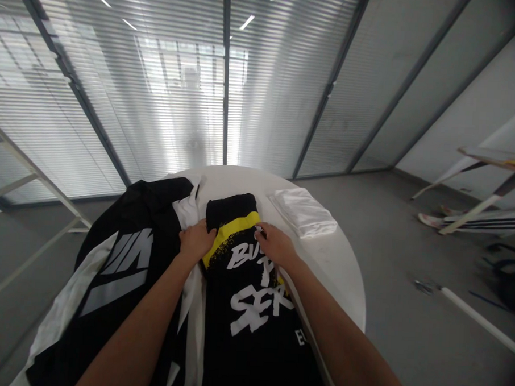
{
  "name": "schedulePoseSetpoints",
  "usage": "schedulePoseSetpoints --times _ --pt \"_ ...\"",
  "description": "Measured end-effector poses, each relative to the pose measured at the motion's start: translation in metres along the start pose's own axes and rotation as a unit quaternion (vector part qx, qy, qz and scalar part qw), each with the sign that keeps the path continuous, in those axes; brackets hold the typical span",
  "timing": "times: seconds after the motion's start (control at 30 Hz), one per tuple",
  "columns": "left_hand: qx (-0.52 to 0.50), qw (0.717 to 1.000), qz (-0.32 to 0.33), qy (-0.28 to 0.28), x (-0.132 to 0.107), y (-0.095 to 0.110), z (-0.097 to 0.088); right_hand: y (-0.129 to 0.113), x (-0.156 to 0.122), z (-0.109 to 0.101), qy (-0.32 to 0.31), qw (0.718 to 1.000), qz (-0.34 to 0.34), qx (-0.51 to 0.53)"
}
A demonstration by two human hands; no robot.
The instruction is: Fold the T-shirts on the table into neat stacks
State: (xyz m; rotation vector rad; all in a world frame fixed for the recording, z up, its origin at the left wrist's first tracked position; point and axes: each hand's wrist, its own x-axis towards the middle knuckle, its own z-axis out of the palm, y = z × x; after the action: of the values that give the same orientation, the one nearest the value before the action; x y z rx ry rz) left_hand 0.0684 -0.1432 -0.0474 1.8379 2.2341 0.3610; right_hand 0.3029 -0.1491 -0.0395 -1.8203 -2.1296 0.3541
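Note:
A black shirt (230, 294) with a yellow band and large white lettering lies lengthwise on the round white table, its sides folded into a narrow strip and its far end turned over. At its left edge my left hand (195, 240) is closed, the thumb on top of the cloth. My right hand (276, 245) pinches the opposite edge beside the yellow band, covering some letters. To the left, a black and white garment (139, 250) with a big grey logo is spread out, reaching over the table's edge. A folded white cloth (303, 212) in shiny wrapping rests at the right.
The round white table (343, 282) stands before a glass partition with blinds (180, 98). A pale metal frame (36, 175) is on the left. At the right are a wooden-topped table (493, 158), a white pole (478, 319) on the floor and a person's legs in striped trousers (495, 221).

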Motion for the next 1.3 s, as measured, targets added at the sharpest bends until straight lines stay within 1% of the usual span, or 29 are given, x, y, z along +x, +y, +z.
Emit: schedulePoseSetpoints --times 0.07,0.13,0.17,0.23,0.3,0.33,0.37,0.43,0.47,0.57,0.6,0.63,0.67,0.7,0.73,0.83,0.87,0.9,0.93,1.0,1.1,1.17,1.3 --pt "-0.063 0.998 -0.008 -0.015 0.007 -0.005 -0.001 0.001 0.000 0.002 0.005 1.000 -0.014 -0.007" --pt "-0.157 0.987 -0.019 -0.028 0.011 -0.010 -0.003 0.004 0.002 0.002 -0.005 1.000 -0.022 -0.006" --pt "-0.217 0.975 -0.026 -0.036 0.012 -0.012 -0.004 0.006 0.003 0.001 -0.016 1.000 -0.020 0.000" --pt "-0.335 0.940 -0.035 -0.056 0.011 -0.016 -0.007 0.009 0.004 -0.001 -0.045 0.999 -0.014 0.020" --pt "-0.408 0.909 -0.037 -0.075 0.008 -0.018 -0.009 0.010 0.004 -0.003 -0.068 0.996 -0.015 0.047" --pt "-0.423 0.902 -0.039 -0.080 0.007 -0.019 -0.010 0.009 0.003 -0.004 -0.074 0.995 -0.019 0.057" --pt "-0.426 0.900 -0.040 -0.083 0.006 -0.018 -0.010 0.008 0.003 -0.004 -0.075 0.995 -0.022 0.062" --pt "-0.419 0.904 -0.052 -0.073 0.005 -0.017 -0.008 0.005 0.001 -0.004 -0.066 0.996 -0.022 0.052" --pt "-0.403 0.912 -0.054 -0.056 0.006 -0.016 -0.006 0.003 0.001 -0.004 -0.056 0.997 -0.019 0.039" --pt "-0.319 0.947 -0.039 0.020 0.013 -0.013 0.003 0.001 0.001 -0.002 -0.012 1.000 -0.010 -0.006" --pt "-0.302 0.952 -0.034 0.036 0.016 -0.013 0.006 0.001 0.002 -0.002 -0.001 1.000 -0.007 -0.018" --pt "-0.307 0.950 -0.032 0.038 0.018 -0.013 0.009 0.001 0.002 -0.001 0.006 1.000 -0.005 -0.029" --pt "-0.337 0.941 -0.033 0.026 0.019 -0.013 0.011 0.002 0.002 -0.001 0.009 0.999 -0.005 -0.037" --pt "-0.383 0.923 -0.033 0.008 0.019 -0.013 0.012 0.002 0.002 0.000 0.008 0.999 -0.005 -0.042" --pt "-0.438 0.898 -0.031 -0.009 0.019 -0.013 0.012 0.003 0.002 0.001 0.004 0.999 -0.005 -0.044" --pt "-0.583 0.811 -0.010 -0.044 0.016 -0.012 0.009 0.005 0.003 0.003 -0.014 0.999 -0.004 -0.031" --pt "-0.611 0.790 -0.004 -0.051 0.015 -0.012 0.008 0.006 0.005 0.005 -0.020 1.000 -0.002 -0.021" --pt "-0.628 0.777 -0.004 -0.056 0.014 -0.012 0.006 0.008 0.008 0.006 -0.026 1.000 0.000 -0.006" --pt "-0.635 0.771 -0.012 -0.058 0.013 -0.012 0.003 0.009 0.012 0.007 -0.033 0.999 0.004 0.013" --pt "-0.634 0.770 -0.040 -0.063 0.012 -0.011 0.000 0.012 0.025 0.009 -0.041 0.997 0.014 0.068" --pt "-0.637 0.764 -0.081 -0.068 0.012 -0.012 -0.004 0.014 0.051 0.011 -0.034 0.988 0.044 0.145" --pt "-0.647 0.753 -0.091 -0.077 0.013 -0.013 -0.006 0.012 0.068 0.013 -0.017 0.987 0.068 0.145" --pt "-0.667 0.734 -0.088 -0.094 0.015 -0.016 -0.006 0.007 0.093 0.017 0.006 0.991 0.098 0.091"
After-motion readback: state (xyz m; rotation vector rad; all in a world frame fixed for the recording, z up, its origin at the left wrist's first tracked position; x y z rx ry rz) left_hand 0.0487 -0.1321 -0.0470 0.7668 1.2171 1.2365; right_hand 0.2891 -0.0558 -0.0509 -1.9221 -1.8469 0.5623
